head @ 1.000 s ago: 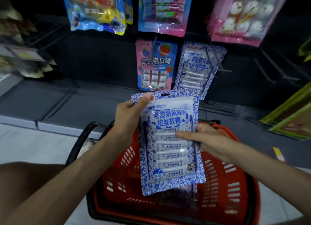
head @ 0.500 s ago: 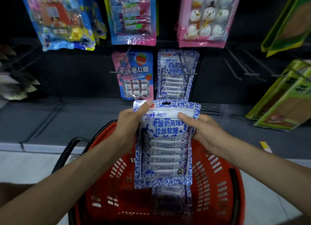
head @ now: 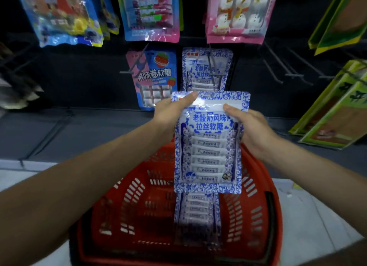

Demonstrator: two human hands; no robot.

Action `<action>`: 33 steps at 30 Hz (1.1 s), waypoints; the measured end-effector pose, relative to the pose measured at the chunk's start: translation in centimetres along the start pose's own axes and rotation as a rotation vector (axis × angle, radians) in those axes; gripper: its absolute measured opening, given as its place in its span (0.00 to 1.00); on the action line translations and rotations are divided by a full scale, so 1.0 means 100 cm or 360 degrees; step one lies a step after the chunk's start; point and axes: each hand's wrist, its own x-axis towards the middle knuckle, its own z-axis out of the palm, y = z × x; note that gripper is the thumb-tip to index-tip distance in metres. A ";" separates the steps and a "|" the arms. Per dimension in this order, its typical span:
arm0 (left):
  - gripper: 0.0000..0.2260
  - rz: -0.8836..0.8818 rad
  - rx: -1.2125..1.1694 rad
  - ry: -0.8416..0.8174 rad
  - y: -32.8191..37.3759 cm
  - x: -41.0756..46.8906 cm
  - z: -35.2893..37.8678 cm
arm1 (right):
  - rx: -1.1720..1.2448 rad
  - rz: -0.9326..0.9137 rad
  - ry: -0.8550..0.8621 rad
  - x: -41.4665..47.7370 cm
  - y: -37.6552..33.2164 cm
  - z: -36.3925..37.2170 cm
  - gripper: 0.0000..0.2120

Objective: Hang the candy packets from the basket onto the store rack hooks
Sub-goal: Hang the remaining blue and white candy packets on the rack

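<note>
Left hand (head: 168,116) and right hand (head: 254,130) hold one blue-and-white candy packet (head: 208,146) upright between them. The left grips its upper left edge, thumb laid across the top corner. The right pinches the upper right edge, thumb on the front. Directly below the hands sits a red basket (head: 258,216). Inside it lies what looks like a second packet (head: 196,210) of the same kind, partly hidden. Just beyond the hands, a matching hung packet (head: 206,63) is on a rack hook (head: 216,74). A pink-and-blue packet (head: 156,77) hangs beyond the left hand.
</note>
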 end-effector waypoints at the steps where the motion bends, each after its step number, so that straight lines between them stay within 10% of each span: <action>1: 0.67 0.0006 -0.0032 0.0031 0.000 0.001 0.003 | 0.0002 -0.0023 0.0023 0.003 0.000 0.000 0.18; 33: 0.55 0.0020 0.0118 0.0080 -0.005 0.025 0.024 | 0.0116 0.0095 0.0317 0.028 -0.015 0.009 0.18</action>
